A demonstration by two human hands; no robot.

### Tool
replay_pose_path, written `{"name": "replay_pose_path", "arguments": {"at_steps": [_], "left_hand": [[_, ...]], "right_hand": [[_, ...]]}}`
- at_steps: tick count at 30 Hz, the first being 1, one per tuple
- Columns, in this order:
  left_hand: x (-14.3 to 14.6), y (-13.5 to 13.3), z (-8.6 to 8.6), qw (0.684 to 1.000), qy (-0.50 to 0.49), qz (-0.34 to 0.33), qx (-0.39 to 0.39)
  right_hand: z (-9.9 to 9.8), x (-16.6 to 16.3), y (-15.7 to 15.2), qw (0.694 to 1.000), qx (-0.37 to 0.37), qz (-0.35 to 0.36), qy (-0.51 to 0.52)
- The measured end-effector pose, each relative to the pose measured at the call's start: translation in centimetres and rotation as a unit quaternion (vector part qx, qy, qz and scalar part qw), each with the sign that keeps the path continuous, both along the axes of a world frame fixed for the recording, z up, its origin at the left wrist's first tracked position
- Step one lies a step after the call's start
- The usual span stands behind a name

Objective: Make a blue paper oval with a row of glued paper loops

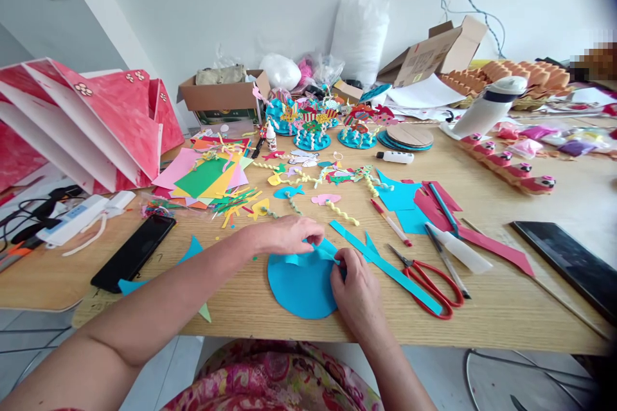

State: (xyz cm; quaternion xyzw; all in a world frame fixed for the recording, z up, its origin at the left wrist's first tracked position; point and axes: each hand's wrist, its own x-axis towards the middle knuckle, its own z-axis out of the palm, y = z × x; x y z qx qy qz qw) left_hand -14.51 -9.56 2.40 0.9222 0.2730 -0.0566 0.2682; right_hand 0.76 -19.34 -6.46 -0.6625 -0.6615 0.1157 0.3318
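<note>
A round blue paper disc [299, 286] lies near the table's front edge. A wavy blue paper strip [318, 252] runs along its top. My left hand [286, 234] has its fingers curled, pinching the strip's left part against the disc. My right hand [354, 289] rests on the disc's right side, fingers bent and pressing the strip's right end. A long blue paper strip [385, 266] lies just right of my right hand, beside red-handled scissors [429, 279].
A black phone [134, 252] lies at the left. A glue tube [460, 250], pens and red and blue sheets [419, 202] lie at the right, with a black tablet [569, 263] beyond. Coloured paper scraps, finished blue craft pieces [311, 122], boxes and red folded boards [87, 122] fill the back.
</note>
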Motion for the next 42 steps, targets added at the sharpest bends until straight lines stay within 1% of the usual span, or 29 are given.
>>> {"name": "replay_pose_path", "arguments": {"at_steps": [2,4,5,6,8,10,12,14,16,18,20,22,25,28,33,42], "left_hand": [[-0.6,-0.7,0.1,0.996,0.012,-0.043,0.076],[-1.4,-1.7,-0.2,0.984,0.033,-0.086,0.151],[-1.7,-2.2,-0.6,0.979,0.042,-0.094,0.178],[-2.1,-2.8,-0.9,0.975,0.046,-0.093,0.198],[-2.8,-4.0,-1.6,0.971,0.046,-0.068,0.224],[-3.3,-5.1,-1.7,0.966,0.042,-0.030,0.252],[-3.7,-6.1,-1.3,0.961,0.035,-0.002,0.276],[-3.9,-7.2,-0.5,0.960,0.024,0.027,0.279],[-4.2,-8.2,0.0,0.961,0.008,0.067,0.268],[-4.5,-9.3,-0.2,0.962,-0.013,0.079,0.261],[-4.8,-10.4,-1.1,0.964,-0.021,0.070,0.257],[-5.0,-11.2,-2.5,0.961,-0.024,0.085,0.262],[-5.2,-11.9,-4.7,0.950,-0.042,0.106,0.290],[-5.2,-12.3,-6.2,0.947,-0.067,0.133,0.285],[-5.3,-12.8,-7.2,0.956,-0.076,0.159,0.234],[-5.5,-13.0,-8.0,0.951,-0.090,0.176,0.237]], "right_hand": [[0.0,0.1,0.1,1.000,0.004,0.001,0.008],[0.1,0.3,0.1,1.000,0.009,0.003,0.018],[0.3,0.4,0.0,1.000,0.013,0.005,0.024],[0.4,0.4,-0.2,0.999,0.016,0.007,0.029],[0.9,0.3,-0.8,0.999,0.020,0.017,0.038],[1.5,-0.1,-1.7,0.997,0.020,0.053,0.045],[2.0,-0.7,-2.4,0.994,0.012,0.105,0.031],[2.3,-1.4,-2.9,0.990,-0.016,0.142,-0.019],[2.4,-2.0,-3.0,0.982,-0.062,0.152,-0.089],[2.4,-2.3,-2.9,0.971,-0.105,0.156,-0.149],[2.3,-2.5,-2.6,0.960,-0.129,0.158,-0.190],[2.4,-2.6,-2.4,0.954,-0.139,0.155,-0.216],[2.6,-2.9,-2.2,0.950,-0.147,0.150,-0.232],[2.7,-3.2,-2.0,0.947,-0.151,0.148,-0.242],[2.8,-3.4,-1.7,0.940,-0.164,0.141,-0.262],[2.2,-3.4,-1.6,0.937,-0.153,0.141,-0.282]]}}
